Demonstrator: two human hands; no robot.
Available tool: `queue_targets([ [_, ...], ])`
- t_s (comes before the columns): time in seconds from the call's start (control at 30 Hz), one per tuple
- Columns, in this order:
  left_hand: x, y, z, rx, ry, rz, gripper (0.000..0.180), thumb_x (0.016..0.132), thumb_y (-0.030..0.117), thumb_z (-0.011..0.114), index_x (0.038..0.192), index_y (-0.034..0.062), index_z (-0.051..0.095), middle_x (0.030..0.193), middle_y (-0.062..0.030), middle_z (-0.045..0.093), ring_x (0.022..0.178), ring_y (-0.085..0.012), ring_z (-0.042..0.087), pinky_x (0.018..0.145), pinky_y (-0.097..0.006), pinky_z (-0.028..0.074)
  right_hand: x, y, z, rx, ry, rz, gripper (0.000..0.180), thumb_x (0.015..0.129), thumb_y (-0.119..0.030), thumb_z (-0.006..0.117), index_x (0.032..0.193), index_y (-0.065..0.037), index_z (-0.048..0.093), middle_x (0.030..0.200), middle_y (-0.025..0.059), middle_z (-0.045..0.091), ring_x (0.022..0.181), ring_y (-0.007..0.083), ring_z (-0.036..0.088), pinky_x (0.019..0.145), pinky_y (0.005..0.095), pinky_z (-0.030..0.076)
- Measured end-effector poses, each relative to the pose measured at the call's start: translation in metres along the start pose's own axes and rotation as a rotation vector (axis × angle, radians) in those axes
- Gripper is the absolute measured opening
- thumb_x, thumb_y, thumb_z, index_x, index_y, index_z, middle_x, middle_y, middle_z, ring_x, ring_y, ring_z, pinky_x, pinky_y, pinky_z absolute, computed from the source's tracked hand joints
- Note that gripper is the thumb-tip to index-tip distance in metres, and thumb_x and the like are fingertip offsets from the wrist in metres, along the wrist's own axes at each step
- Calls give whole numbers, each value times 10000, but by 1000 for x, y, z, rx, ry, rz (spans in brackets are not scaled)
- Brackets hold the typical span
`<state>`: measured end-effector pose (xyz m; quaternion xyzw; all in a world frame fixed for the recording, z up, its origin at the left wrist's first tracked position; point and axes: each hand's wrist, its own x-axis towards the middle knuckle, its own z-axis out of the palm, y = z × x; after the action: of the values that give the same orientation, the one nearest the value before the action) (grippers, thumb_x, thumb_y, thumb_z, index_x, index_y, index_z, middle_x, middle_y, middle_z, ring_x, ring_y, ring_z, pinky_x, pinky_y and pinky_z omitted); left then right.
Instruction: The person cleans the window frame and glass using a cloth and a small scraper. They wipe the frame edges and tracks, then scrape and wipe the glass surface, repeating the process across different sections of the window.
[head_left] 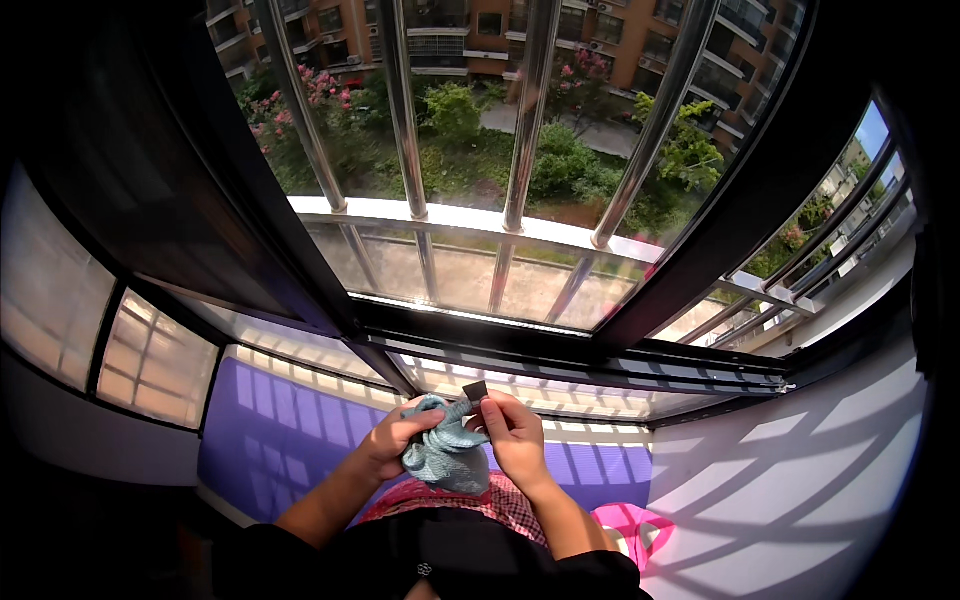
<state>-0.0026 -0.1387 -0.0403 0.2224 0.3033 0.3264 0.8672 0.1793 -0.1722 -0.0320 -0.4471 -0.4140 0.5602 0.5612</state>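
My left hand (pixel 392 438) grips a crumpled light-blue cloth (pixel 446 455) from the left side. My right hand (pixel 513 432) pinches a small dark square piece (pixel 476 390) at the top of the cloth, thumb and fingers closed on it. Both hands meet low in the middle of the view, just in front of the dark window track (pixel 560 355). The cloth hangs down over a red checked fabric (pixel 505 500) on my lap.
An open window with steel bars (pixel 520 120) and a white outer rail (pixel 450 215) fills the upper view. A purple-covered sill (pixel 270 430) runs below it. A pink object (pixel 630 525) lies at the lower right by a white wall (pixel 800 500).
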Motion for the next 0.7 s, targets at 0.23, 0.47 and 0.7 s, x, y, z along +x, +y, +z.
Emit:
queue_targets([
  [0.23, 6, 0, -2, -184, 38, -182, 254, 837, 56, 468, 1033, -39, 598, 999, -158, 648, 893, -231, 645, 843, -349, 513, -5, -10, -34, 22, 108, 75, 168, 952, -105, 507, 999, 32, 592, 894, 81, 642, 757, 114, 601, 692, 237, 486],
  [0.47, 4, -9, 9, 412, -28, -90, 351, 866, 51, 514, 1212, -5, 513, 820, -79, 595, 759, -153, 598, 689, -297, 495, 6, -11, -32, 114, 168, 104, 94, 890, -82, 613, 930, 0, 635, 868, 16, 602, 780, 89, 553, 737, 231, 441],
  [0.7, 16, -21, 0, -251, -35, 37, 218, 921, 184, 468, 1065, 53, 567, 758, -41, 550, 740, -183, 579, 686, -328, 495, 10, -4, -14, -63, 47, 51, 354, 872, -76, 631, 1206, -1, 539, 1105, 96, 602, 982, 140, 592, 832, 249, 484],
])
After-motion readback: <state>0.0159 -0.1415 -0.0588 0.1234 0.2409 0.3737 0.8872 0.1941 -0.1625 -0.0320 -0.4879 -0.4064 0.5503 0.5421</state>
